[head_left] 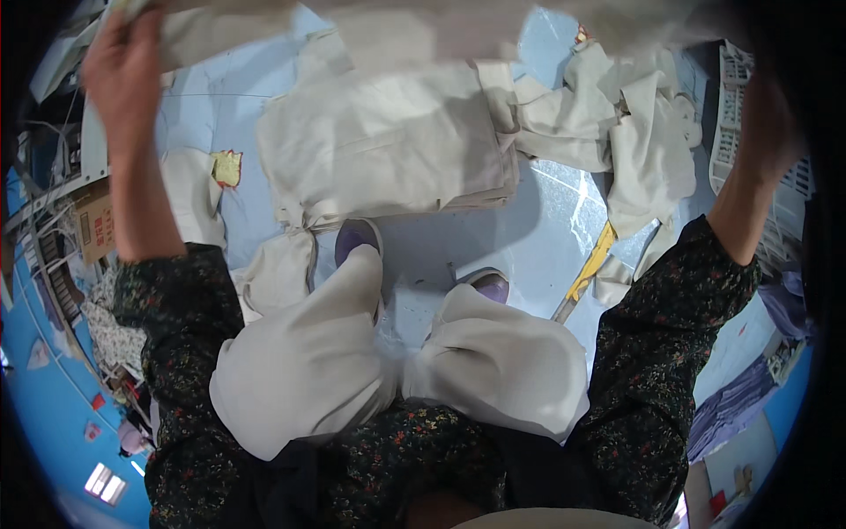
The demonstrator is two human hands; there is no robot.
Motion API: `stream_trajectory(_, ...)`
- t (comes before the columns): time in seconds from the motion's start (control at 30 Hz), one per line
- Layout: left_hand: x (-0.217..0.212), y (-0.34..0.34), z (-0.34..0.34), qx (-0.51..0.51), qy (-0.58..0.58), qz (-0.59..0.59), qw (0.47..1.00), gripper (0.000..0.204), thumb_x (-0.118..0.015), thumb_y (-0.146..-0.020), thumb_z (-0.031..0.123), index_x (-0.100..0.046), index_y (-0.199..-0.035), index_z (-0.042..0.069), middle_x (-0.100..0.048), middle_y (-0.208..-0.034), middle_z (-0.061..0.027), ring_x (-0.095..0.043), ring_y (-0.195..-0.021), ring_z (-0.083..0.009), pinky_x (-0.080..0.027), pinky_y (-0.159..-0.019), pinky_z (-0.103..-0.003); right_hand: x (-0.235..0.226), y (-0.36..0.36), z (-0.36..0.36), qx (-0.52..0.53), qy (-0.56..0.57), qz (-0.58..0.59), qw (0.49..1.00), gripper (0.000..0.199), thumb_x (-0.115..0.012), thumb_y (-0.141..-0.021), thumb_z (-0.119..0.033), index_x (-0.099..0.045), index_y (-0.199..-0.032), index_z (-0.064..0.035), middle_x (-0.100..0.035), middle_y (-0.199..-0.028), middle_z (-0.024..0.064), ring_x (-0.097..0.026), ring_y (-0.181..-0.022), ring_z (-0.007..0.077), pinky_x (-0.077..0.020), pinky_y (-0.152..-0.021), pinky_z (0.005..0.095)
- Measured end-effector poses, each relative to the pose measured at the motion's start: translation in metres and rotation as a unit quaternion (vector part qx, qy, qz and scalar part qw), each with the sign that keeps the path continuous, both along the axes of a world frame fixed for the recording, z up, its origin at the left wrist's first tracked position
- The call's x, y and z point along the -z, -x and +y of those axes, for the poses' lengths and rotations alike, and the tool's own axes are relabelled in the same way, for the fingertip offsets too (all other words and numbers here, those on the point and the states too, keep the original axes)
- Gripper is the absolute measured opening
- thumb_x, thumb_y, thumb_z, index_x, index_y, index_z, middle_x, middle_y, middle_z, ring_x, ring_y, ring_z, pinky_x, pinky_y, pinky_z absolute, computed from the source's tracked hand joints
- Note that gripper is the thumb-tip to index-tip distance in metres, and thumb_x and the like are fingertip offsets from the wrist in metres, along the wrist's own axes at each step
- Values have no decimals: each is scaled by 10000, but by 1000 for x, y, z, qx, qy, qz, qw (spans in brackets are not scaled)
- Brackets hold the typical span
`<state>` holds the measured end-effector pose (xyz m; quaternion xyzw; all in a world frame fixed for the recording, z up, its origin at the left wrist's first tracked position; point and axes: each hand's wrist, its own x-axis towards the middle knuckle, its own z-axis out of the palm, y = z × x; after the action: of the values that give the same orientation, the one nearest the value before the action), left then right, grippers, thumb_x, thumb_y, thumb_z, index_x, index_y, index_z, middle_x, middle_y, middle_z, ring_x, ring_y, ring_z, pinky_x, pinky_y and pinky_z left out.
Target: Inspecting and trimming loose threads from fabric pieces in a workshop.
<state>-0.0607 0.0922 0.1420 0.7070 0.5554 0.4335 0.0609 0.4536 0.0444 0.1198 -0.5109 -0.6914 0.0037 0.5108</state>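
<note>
A long piece of beige cloth (231, 33) stretches across the top of the view, partly blurred. At its left end my left hand (125, 70) is closed on the cloth, arm reaching far forward. My right hand (768, 119) is raised at the far right, near the cloth's other end; blur and the dark rim hide its fingers. Below the cloth lies a flat, layered stack of beige fabric pieces (379, 145) on the pale blue floor, just ahead of my feet.
Crumpled beige cloths (650, 145) lie right of the stack, beside a white plastic basket (724, 123). A yellow scrap with red edging (227, 168) is to the left. A yellow strip (592, 260) lies near my purple shoe (490, 284). A cardboard box (94, 220) stands left.
</note>
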Motion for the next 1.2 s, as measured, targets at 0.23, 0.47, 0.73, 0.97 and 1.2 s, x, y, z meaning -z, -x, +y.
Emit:
stream_trajectory(0.23,-12,43,-102,-96,-87,221,967,321,-701,-854,-18,-744,-1156,82,-730,-1017,-47,-659,-892,-160,-496,-798,-273,12,64,-58,-89,16,-1,996,324,-639,-761,191,-721,-1025,23,-700,-915,114,-685,-818,164,-559,-698,297)
stream_trajectory(0.47,151,77,-180,-44,106,309,944,427,-702,-711,-41,-748,-1086,158,-618,-899,-62,-597,-955,-266,-404,-934,-409,169,104,-126,-122,214,-36,969,451,-624,-629,141,-728,-996,-100,-675,-936,42,-664,-711,227,-518,-586,311)
stream_trajectory(0.73,246,71,-212,31,382,354,853,197,-627,-766,23,-747,-907,89,-660,-869,-95,-622,-871,-294,-427,-804,-443,248,40,-126,150,248,-90,953,328,-684,-730,-44,-651,-1031,-171,-643,-1085,27,-668,-840,306,-523,-659,423)
stream_trajectory(0.97,207,-5,-141,122,254,265,922,229,-595,-814,-31,-722,-983,57,-667,-870,-128,-628,-861,-321,-449,-797,-432,225,-64,-64,326,358,-130,865,309,-787,-773,-227,-670,-1000,-53,-695,-853,101,-665,-777,342,-520,-677,417)
stream_trajectory(1.2,173,-137,-101,301,416,-43,857,345,-648,-960,148,-613,-1295,71,-634,-1160,-135,-619,-1089,-261,-502,-904,-383,62,-32,-91,-94,289,424,853,295,-707,-905,-92,-660,-1166,37,-695,-958,14,-624,-813,53,-476,-718,197)
